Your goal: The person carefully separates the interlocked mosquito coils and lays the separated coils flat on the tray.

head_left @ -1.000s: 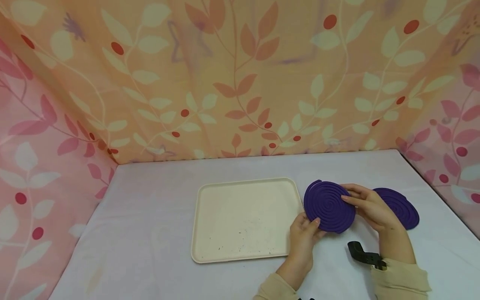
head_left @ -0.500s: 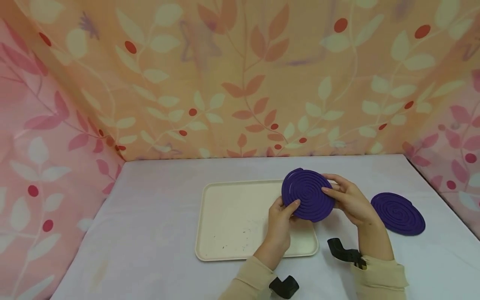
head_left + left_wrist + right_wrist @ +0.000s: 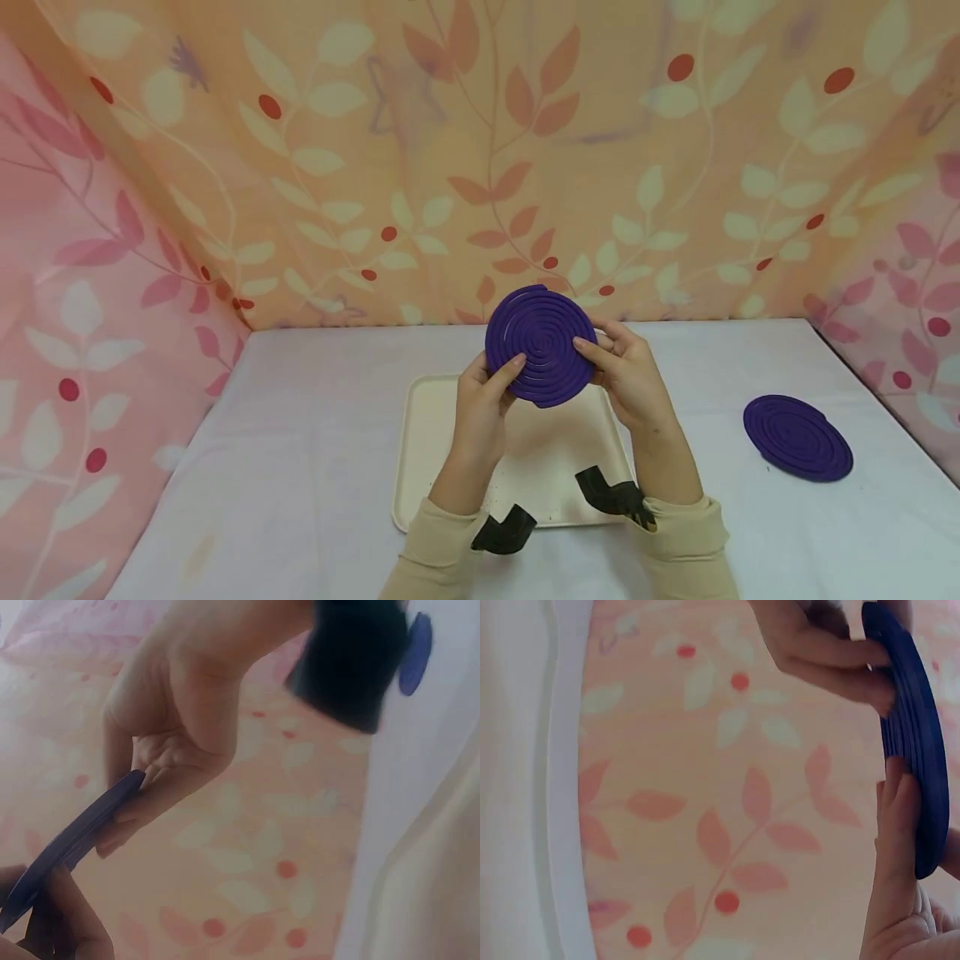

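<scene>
Both hands hold a round purple spiral mat (image 3: 542,358) up above a cream tray, its coiled face toward me. My left hand (image 3: 480,417) grips the lower left edge, thumb on the face and fingers behind. On the right edge, my right hand (image 3: 637,379) pinches the mat the same way. Edge-on, the mat (image 3: 75,836) looks thin and flat in the left wrist view, with the right hand (image 3: 180,712) at its far end. The right wrist view also has the mat (image 3: 916,742) between the two hands.
The cream tray (image 3: 431,442) lies under the hands, with small dark specks on it. A second purple spiral mat (image 3: 798,437) lies flat on the white table (image 3: 315,467) at the right. Patterned curtains (image 3: 337,167) stand behind and at both sides.
Both hands have carried the mat leftward and up, from beside the tray's right edge to above it. The second mat, partly covered earlier by the right hand, is now fully visible.
</scene>
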Available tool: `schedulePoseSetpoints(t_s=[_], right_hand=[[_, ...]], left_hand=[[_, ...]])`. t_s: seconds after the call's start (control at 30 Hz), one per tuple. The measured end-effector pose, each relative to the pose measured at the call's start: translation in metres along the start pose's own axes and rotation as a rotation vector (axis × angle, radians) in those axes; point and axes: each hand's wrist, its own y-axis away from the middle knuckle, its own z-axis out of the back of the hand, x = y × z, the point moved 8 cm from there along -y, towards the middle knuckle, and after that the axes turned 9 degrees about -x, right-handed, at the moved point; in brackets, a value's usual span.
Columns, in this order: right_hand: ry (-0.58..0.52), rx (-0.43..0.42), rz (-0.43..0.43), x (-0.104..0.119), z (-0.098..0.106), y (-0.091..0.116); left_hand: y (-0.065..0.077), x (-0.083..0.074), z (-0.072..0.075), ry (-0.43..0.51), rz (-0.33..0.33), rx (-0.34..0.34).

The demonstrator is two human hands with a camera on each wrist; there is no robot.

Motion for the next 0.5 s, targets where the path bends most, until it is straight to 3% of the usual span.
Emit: schedulePoseSetpoints(t_s=[0.17, 0.3, 0.5], right_hand=[[-0.018, 0.021, 0.018, 0.003, -0.019, 0.01], [-0.016, 0.041, 0.018, 0.007, -0.028, 0.018], [0.078, 0.09, 0.049, 0.016, -0.036, 0.026]], left_hand=[[0.004, -0.02, 0.015, -0.055, -0.055, 0.011], [0.009, -0.037, 0.019, -0.129, -0.099, 0.061], [0.016, -0.053, 0.021, -0.225, -0.154, 0.086]])
